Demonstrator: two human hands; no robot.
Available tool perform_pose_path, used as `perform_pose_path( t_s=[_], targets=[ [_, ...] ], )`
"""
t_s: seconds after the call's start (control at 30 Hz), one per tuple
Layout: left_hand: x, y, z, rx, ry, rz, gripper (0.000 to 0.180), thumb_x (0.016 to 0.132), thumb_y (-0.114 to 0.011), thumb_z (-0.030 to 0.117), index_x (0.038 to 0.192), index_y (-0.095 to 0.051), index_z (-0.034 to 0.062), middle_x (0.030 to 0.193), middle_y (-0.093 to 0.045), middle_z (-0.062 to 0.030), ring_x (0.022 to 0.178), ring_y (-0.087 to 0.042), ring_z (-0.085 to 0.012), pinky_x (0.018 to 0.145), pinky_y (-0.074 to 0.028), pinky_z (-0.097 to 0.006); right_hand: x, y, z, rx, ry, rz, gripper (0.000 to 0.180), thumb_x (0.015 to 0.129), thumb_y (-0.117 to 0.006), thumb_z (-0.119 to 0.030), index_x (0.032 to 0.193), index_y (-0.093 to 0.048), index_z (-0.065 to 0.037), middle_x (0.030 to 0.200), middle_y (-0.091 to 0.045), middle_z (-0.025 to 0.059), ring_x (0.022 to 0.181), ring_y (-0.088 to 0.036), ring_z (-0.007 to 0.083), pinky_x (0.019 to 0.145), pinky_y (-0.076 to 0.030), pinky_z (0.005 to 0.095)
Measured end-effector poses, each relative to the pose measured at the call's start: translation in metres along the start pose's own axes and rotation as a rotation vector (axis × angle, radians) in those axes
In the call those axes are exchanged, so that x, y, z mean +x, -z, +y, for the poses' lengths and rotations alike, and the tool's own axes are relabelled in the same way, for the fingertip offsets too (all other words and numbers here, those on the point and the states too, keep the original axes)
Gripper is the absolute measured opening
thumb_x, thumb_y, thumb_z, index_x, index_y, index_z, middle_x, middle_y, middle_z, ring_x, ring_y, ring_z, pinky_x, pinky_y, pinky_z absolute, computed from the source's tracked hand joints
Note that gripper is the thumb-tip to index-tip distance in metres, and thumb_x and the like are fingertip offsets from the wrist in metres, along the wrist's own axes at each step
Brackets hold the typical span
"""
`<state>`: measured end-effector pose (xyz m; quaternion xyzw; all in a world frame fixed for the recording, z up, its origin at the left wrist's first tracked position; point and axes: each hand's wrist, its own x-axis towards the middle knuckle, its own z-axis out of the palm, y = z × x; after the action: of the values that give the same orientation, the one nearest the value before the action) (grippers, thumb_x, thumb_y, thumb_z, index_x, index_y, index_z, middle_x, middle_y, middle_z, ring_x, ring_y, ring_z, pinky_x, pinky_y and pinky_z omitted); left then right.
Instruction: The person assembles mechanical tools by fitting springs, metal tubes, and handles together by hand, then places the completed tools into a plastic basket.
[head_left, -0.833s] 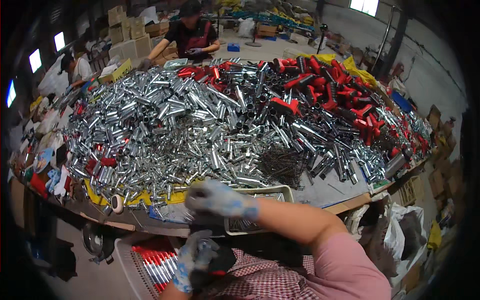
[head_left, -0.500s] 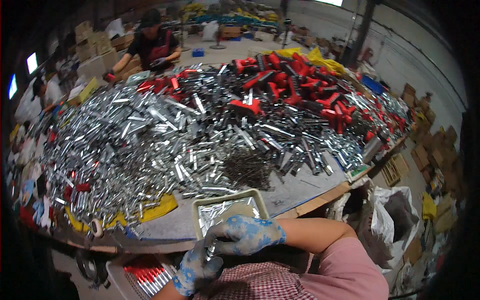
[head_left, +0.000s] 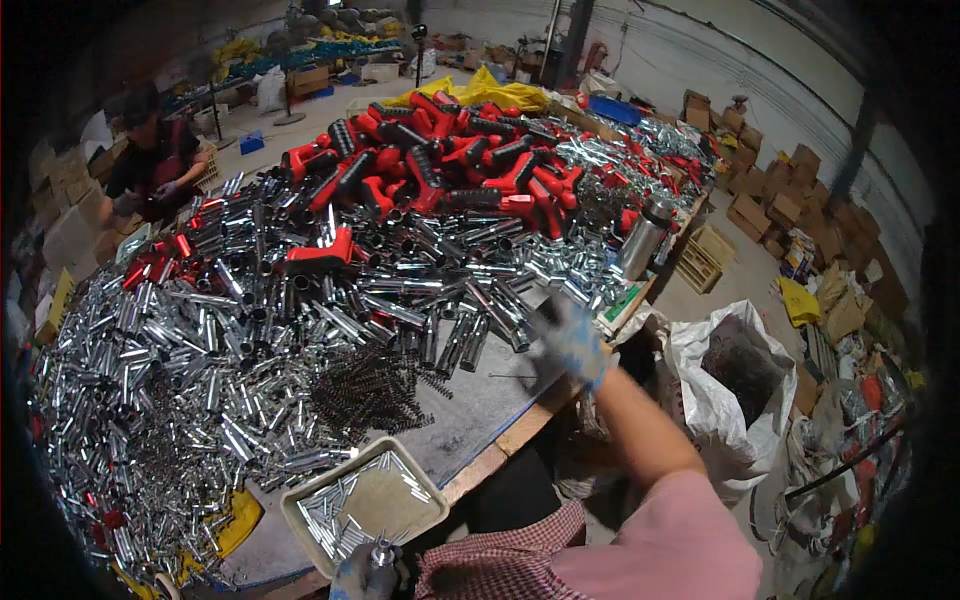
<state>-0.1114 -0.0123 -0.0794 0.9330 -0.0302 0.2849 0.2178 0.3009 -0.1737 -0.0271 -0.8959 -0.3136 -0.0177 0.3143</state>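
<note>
Left grip (head_left: 352, 578) clasps metal cylinder (head_left: 382, 554); right grip (head_left: 572, 346) blurred

The cylinder is just beside a tray (head_left: 390, 508) of pins (head_left: 322, 515), which stands between it and dark springs (head_left: 365, 395) on the table (head_left: 465, 425). Cannot tell whether the right grip holds anything. Red-and-black handles (head_left: 425, 178) heap beyond.

Grey-topped table (head_left: 470, 410): heaped metal tubes (head_left: 180, 330), dark springs (head_left: 360, 390), red-black handles (head_left: 425, 180), steel flask (head_left: 643, 242), cream tray (head_left: 390, 508) at near edge; yellow piece (head_left: 237, 525), possibly cloth.
</note>
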Motion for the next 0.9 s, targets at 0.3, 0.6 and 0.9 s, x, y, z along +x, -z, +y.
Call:
perform_pose_path(
  t_s=[0.3, 0.6, 0.9],
  targets=[
    [0.013, 0.007, 0.018, -0.477, 0.649, -0.176, 0.019, 0.098, -0.048, 0.017, 0.104, -0.058, 0.0012, 0.085, -0.060, -0.0126, 0.075, -0.055, -0.0242, 0.066, -0.046, -0.036, 0.087, 0.023, 0.134, -0.498, -0.367, -0.009, 0.100, 0.069, -0.075, -0.051, 0.150, -0.025, -0.019, 0.153, -0.024, 0.0175, 0.139, -0.029, 0.0366, 0.112, -0.029, 0.0459],
    [0.039, 0.015, 0.039, -0.673, 0.916, -0.059, 0.022, 0.099, -0.047, 0.018, 0.105, -0.060, 0.0006, 0.091, -0.061, -0.0110, 0.082, -0.055, -0.0212, 0.074, -0.046, -0.033, 0.084, -0.013, 0.133, -0.694, -0.236, 0.130, 0.065, 0.074, -0.068, -0.042, 0.134, -0.049, -0.024, 0.144, -0.038, 0.0163, 0.126, -0.042, 0.0421, 0.101, -0.037, 0.0529],
    [0.016, 0.002, 0.029, -0.517, 0.934, -0.171, 0.024, 0.099, -0.048, 0.023, 0.104, -0.058, 0.0018, 0.088, -0.058, -0.0087, 0.080, -0.053, -0.0197, 0.073, -0.045, -0.034, 0.103, 0.006, 0.141, -0.653, -0.165, -0.073, 0.056, 0.074, -0.070, -0.036, 0.126, -0.057, -0.021, 0.143, -0.039, 0.0148, 0.123, -0.049, 0.0384, 0.098, -0.043, 0.0523]
  ],
)
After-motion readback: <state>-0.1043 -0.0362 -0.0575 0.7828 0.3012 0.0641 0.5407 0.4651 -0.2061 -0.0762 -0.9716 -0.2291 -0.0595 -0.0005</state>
